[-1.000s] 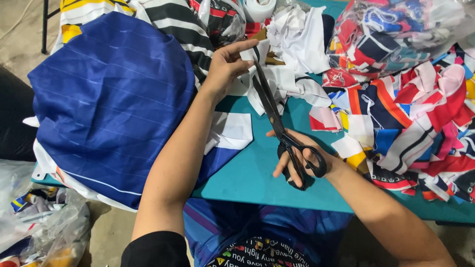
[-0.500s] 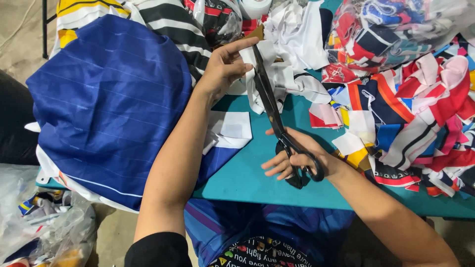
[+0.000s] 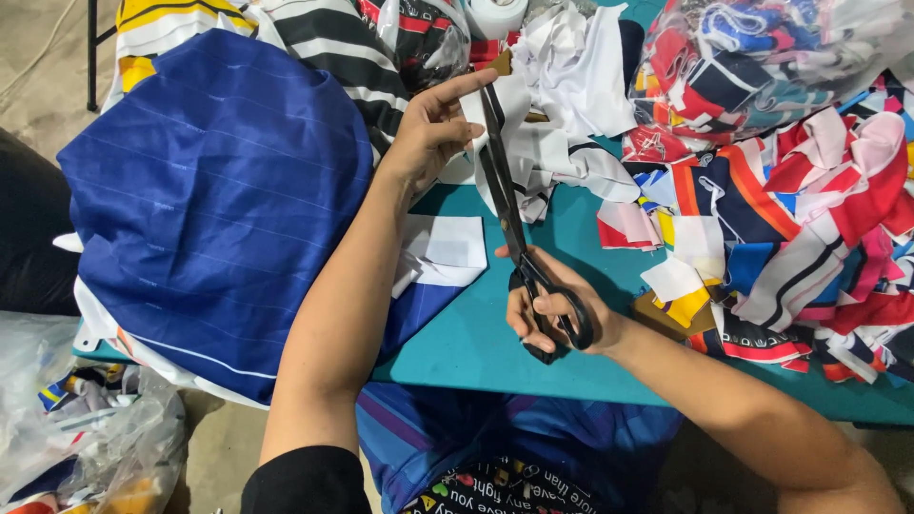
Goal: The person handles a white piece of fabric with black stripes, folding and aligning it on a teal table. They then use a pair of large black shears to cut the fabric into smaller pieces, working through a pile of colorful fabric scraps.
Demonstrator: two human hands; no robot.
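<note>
My right hand [image 3: 557, 309] grips the black handles of large black scissors [image 3: 509, 214], whose long blades point away from me and are nearly closed. My left hand [image 3: 430, 128] reaches to the blade tips, its index finger stretched out along a strip of white fabric [image 3: 500, 128] that it holds at the blades. Below the hands lies the teal table [image 3: 476, 333]. A white and blue fabric piece [image 3: 438, 257] rests on the table just right of my left forearm.
A big blue pinstriped garment [image 3: 209, 200] drapes over the table's left end. Striped black-and-white cloth [image 3: 333, 48] lies behind it. Colourful fabric scraps [image 3: 790, 238] pile up at right, with a clear bag of scraps [image 3: 762, 57] behind. Plastic bags [image 3: 86, 438] sit on the floor at left.
The scissors' blades have closed along the white strip, and my right hand has shifted slightly. My left hand keeps holding the strip at the blade tips.
</note>
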